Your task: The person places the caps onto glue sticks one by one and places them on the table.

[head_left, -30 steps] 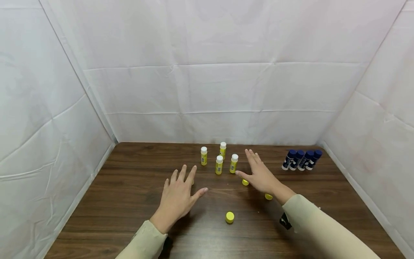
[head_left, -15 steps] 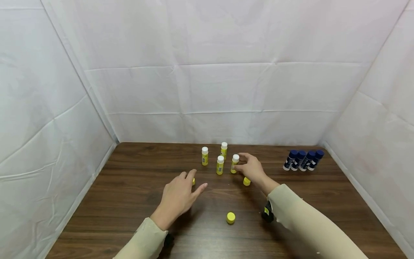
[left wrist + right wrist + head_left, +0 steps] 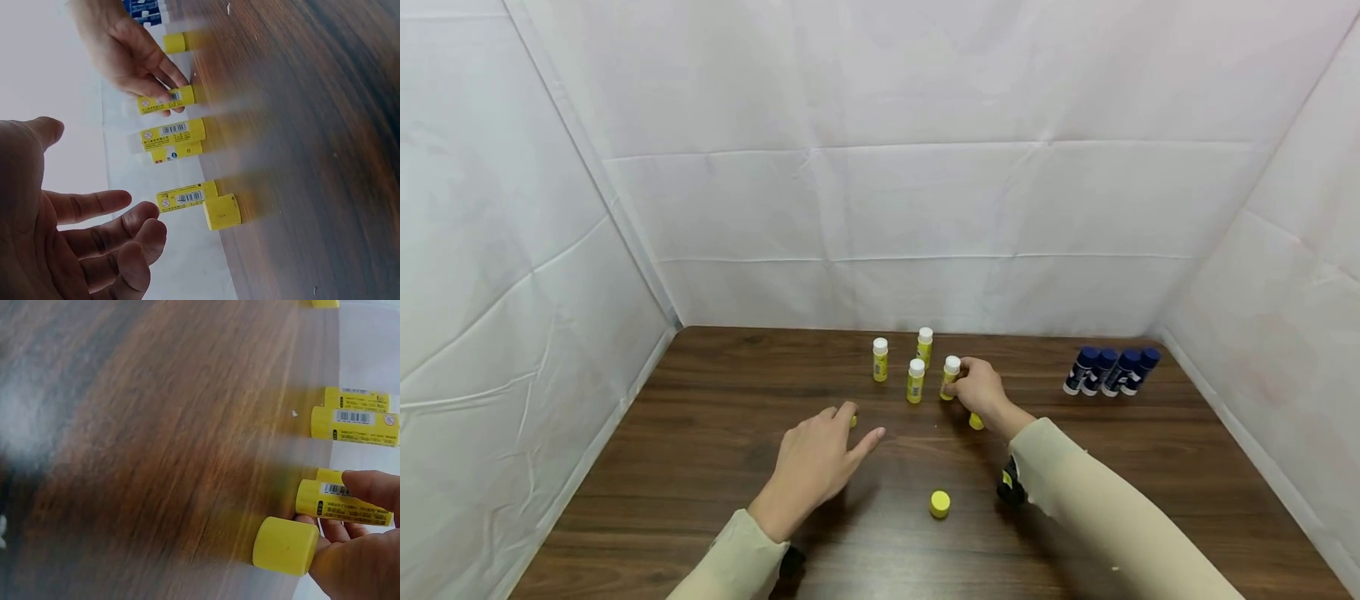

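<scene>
My right hand [image 3: 983,392] pinches the rightmost yellow glue stick [image 3: 950,379] between thumb and fingers; the stick stands upright on the table with its white top showing. In the left wrist view, the fingers of that hand lie around the stick's yellow barrel [image 3: 175,100]. Several similar glue sticks stand close by, including one in front [image 3: 914,383], one behind [image 3: 924,348] and one to the left [image 3: 879,360]. My left hand [image 3: 816,458] hovers over the table with fingers loosely bent and holds nothing. Just beyond its fingertips is a yellow cap [image 3: 222,212].
Another yellow cap [image 3: 976,422] lies by my right wrist, and a third cap [image 3: 939,504] lies nearer the front. Several dark blue glue sticks [image 3: 1108,372] stand in a row at the back right. White cloth walls [image 3: 880,200] enclose the brown wooden table [image 3: 722,400].
My right hand has come down and leftward from an open spread and closed on the rightmost yellow glue stick. My left hand's fingers have bent more, staying in about the same place.
</scene>
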Motion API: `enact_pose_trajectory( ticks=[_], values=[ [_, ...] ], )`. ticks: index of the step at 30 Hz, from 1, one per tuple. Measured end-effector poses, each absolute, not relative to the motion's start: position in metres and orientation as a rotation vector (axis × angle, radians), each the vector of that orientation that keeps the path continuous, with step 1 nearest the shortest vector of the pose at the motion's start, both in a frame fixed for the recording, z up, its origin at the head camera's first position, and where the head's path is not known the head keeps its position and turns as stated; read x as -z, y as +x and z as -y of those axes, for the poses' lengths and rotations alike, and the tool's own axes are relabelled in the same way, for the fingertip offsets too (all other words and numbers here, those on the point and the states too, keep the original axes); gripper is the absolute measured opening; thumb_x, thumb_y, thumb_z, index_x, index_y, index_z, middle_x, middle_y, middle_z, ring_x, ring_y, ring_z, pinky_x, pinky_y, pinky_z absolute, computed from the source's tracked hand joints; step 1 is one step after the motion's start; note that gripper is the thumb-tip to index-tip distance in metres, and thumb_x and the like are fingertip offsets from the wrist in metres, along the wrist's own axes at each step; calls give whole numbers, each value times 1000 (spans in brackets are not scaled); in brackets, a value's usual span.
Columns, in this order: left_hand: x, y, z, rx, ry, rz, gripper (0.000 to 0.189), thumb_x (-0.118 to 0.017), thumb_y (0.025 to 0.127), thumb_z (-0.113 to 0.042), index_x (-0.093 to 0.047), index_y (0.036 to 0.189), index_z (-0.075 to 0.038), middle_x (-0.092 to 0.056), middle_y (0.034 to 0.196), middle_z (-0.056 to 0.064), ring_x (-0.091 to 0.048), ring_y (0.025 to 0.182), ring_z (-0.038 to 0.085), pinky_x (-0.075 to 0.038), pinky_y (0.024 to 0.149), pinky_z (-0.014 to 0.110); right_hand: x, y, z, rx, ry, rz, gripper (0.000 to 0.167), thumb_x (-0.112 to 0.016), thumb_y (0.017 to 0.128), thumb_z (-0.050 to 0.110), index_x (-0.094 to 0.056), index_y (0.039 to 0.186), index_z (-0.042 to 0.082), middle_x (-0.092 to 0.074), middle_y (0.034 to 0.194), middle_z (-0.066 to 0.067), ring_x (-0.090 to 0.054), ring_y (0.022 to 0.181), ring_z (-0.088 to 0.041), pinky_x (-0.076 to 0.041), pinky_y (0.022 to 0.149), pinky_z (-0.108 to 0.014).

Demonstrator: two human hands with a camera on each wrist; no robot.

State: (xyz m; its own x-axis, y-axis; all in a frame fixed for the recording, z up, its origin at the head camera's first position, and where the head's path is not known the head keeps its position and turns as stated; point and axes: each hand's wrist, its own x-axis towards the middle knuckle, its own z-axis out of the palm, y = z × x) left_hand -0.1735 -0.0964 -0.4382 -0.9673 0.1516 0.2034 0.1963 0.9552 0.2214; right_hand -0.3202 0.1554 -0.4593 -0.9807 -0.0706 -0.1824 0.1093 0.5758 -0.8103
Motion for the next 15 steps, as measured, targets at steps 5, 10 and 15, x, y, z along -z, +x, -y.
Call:
enact_pose_trajectory(
  ticks=[5, 10, 15],
  values=[
    [437, -171, 96, 370, -263, 2910, 61, -44, 100, -66, -67, 122, -14, -71, 95, 3, -65, 68, 17, -49, 50, 32, 461, -322, -154, 1291, 55, -2667, 48, -72, 92, 6, -57, 138, 0, -62, 128, -18, -58, 117, -35, -51, 96, -50],
    [437, -171, 96, 364, -254, 2904, 56, -48, 100, -64, -68, 115, -14, -67, 86, 1, -60, 61, 16, -45, 47, 31, 460, -320, -152, 1248, 66, -2689, 46, -74, 91, 6, -60, 135, -1, -64, 129, -20, -59, 119, -37, -52, 96, -52],
    [436, -170, 96, 365, -271, 2880, 45, -56, 100, -56, -68, 102, -13, -59, 74, -1, -48, 50, 13, -37, 41, 28, 459, -318, -151, 1237, 84, -2693, 44, -75, 91, 7, -63, 133, 0, -66, 128, -19, -60, 118, -37, -52, 94, -51]
  ],
)
